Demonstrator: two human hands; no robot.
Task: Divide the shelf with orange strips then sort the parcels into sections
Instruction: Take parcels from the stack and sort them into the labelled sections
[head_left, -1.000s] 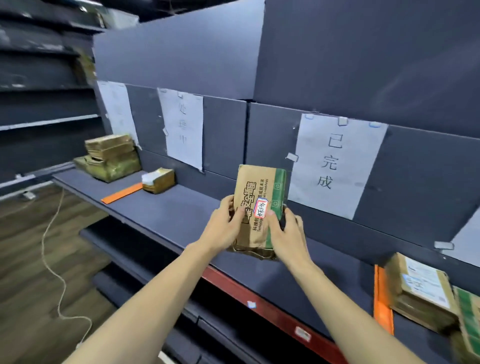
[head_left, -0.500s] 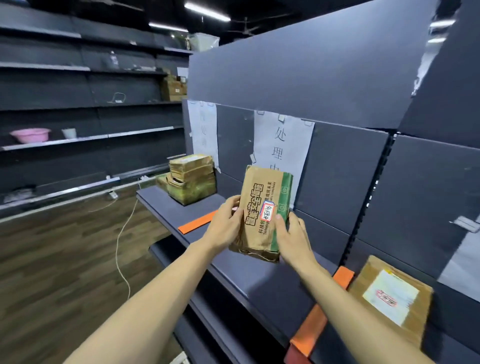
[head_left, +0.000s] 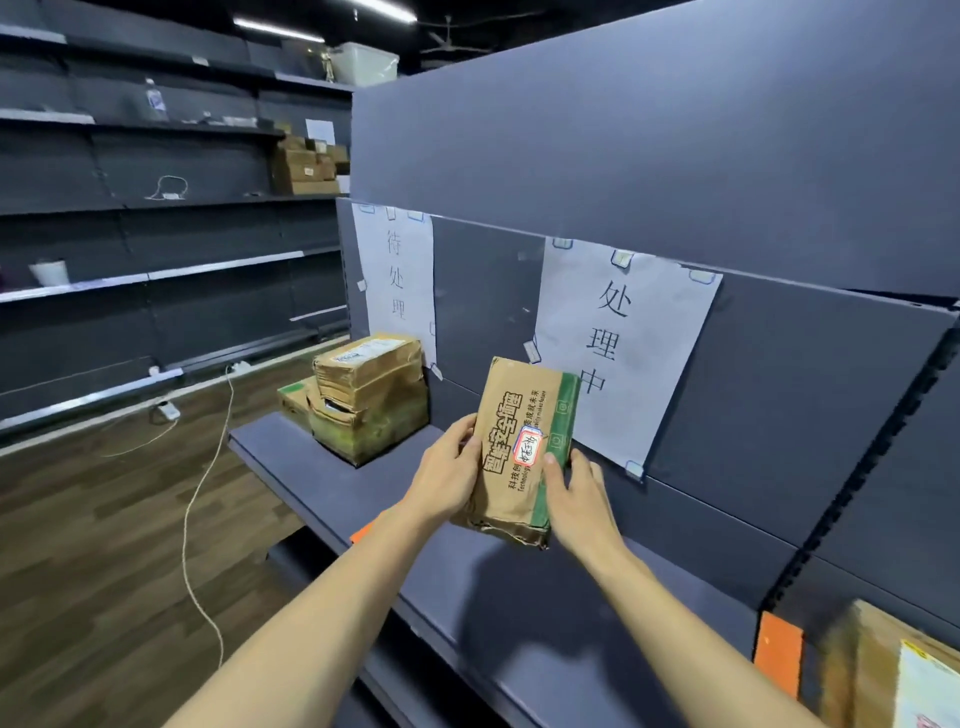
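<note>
Parcel (head_left: 524, 449): upright above the shelf (head_left: 519, 613), before the middle paper sign (head_left: 623, 353).
Left hand (head_left: 449, 480): fingers curled round its left edge.
Right hand (head_left: 579, 501): thumb pinching its green edge.
Orange strip (head_left: 776, 652): far right.

Orange strip (head_left: 362, 532) left of the held parcel (head_left: 524, 452): mostly hidden by the left forearm; far-right parcel (head_left: 883, 675) blurred, cropped.
</note>
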